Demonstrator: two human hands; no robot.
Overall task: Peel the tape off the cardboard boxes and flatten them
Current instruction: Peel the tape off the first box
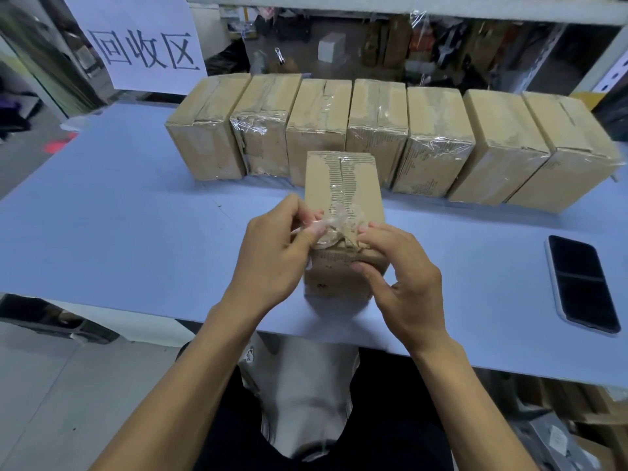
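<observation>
A small brown cardboard box [343, 185] stands on the blue table [136, 215] in front of me, its top seam torn where tape has come away. A crumpled strip of clear tape [334, 222] lifts from the near top edge. My left hand [275, 256] pinches that tape between thumb and fingers. My right hand [404, 277] grips the box's near right corner, thumb on the front face and fingers on the top. Behind it, several taped boxes [438, 147] stand side by side in a row.
A dark phone [582, 283] lies face up at the table's right. A white sign with large characters [142, 45] stands at the back left. Shelving with clutter runs behind the boxes. My lap and the floor show below the near table edge.
</observation>
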